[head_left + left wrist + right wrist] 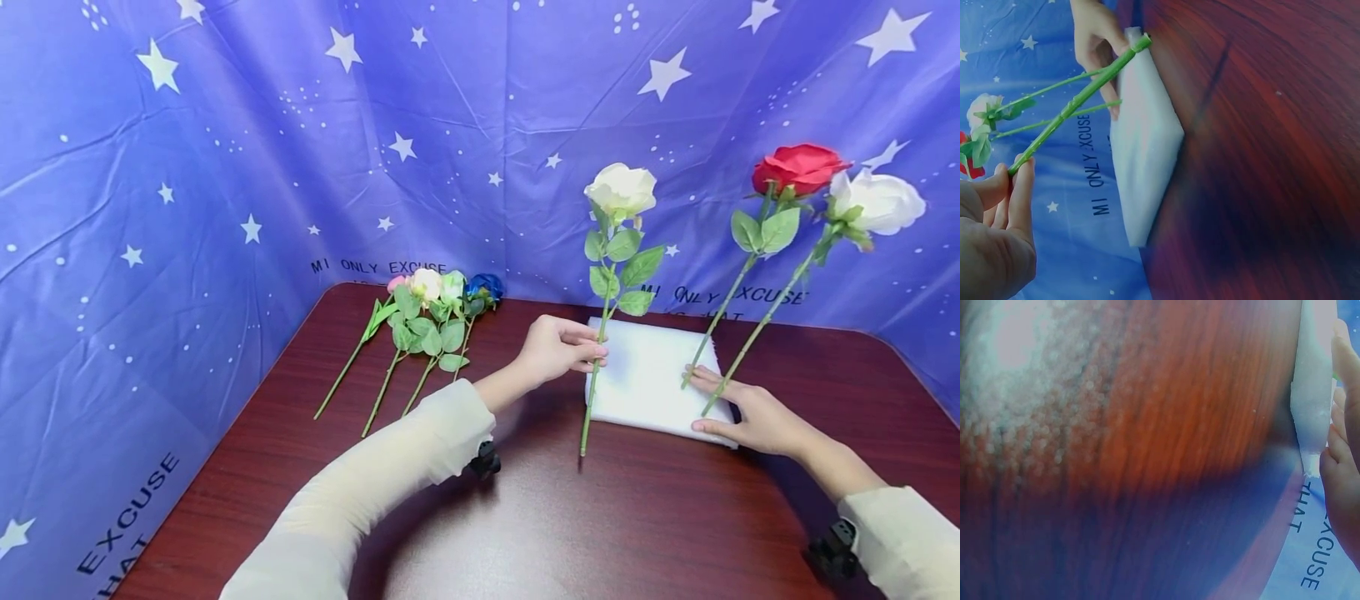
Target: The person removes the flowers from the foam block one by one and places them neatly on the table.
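My left hand (pixel 555 348) pinches the green stem of a cream-white rose (pixel 621 192) between thumb and fingertips. The rose is upright, with its cut stem end (pixel 1142 42) pointing down in front of a white foam block (pixel 645 379). On the block's right part, a red rose (pixel 801 169) and another white rose (pixel 877 202) stand in it, both leaning right. My right hand (pixel 765 419) rests against the block's right end, fingers extended over the top around the stems and thumb by the near edge. In the right wrist view, the fingers (pixel 1341 456) lie along the foam.
Left on the dark red wooden table (pixel 517 517) lie several more flowers, among them a blue rose (pixel 483 287), a pale peach rose (pixel 425 284) and a pink-tipped flower (pixel 395 283). A blue star-printed cloth (pixel 480 100) hangs behind and along the left side.
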A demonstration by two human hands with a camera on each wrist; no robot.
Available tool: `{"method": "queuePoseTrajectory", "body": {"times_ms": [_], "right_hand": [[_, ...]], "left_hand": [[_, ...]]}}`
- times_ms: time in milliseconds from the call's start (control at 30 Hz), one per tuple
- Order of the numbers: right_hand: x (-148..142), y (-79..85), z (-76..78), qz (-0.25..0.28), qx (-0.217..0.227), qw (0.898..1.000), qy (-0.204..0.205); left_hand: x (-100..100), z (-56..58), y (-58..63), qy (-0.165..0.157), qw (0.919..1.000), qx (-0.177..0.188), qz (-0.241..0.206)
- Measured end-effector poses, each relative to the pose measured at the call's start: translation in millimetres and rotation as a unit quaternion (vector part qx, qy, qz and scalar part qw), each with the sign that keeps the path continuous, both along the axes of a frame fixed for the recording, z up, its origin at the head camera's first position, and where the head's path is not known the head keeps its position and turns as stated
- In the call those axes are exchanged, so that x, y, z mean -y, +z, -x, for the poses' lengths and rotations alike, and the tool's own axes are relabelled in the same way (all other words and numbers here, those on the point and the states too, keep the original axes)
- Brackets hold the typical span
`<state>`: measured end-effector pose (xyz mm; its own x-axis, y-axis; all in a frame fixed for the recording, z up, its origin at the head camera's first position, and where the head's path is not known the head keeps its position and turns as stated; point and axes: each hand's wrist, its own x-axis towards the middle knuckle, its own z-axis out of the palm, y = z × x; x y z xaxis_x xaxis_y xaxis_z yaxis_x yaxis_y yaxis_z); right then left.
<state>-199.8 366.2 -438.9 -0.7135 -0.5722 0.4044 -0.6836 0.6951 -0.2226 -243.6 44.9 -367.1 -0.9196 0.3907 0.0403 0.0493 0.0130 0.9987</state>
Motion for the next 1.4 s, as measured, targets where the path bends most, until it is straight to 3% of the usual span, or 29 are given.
{"method": "queuePoseTrajectory", "body": {"times_ms": [233, 633, 1100, 1400], "right_hand": [[0.3, 0.2, -0.1, 0.003, 0.0, 1.0, 0.001], [0.2, 0.6, -0.7, 0.005, -0.001, 1.0, 0.002], [-0.2, -0.1, 0.4, 0.004, -0.005, 1.0, 0.006], [-0.3, 0.1, 0.3, 0.005, -0.003, 1.0, 0.007]], "left_hand": [[17.1, -4.0, -8.8, -0.012, 0.9995, 0.029, 0.004], [52.5, -9.9, -21.3, -0.014, 0.9985, 0.047, 0.026], [103.8, -14.8, -31.9, 0.012, 0.9938, 0.077, 0.079], [122.7, -16.4, -44.5, 0.052, 0.9866, 0.114, 0.105]]}}
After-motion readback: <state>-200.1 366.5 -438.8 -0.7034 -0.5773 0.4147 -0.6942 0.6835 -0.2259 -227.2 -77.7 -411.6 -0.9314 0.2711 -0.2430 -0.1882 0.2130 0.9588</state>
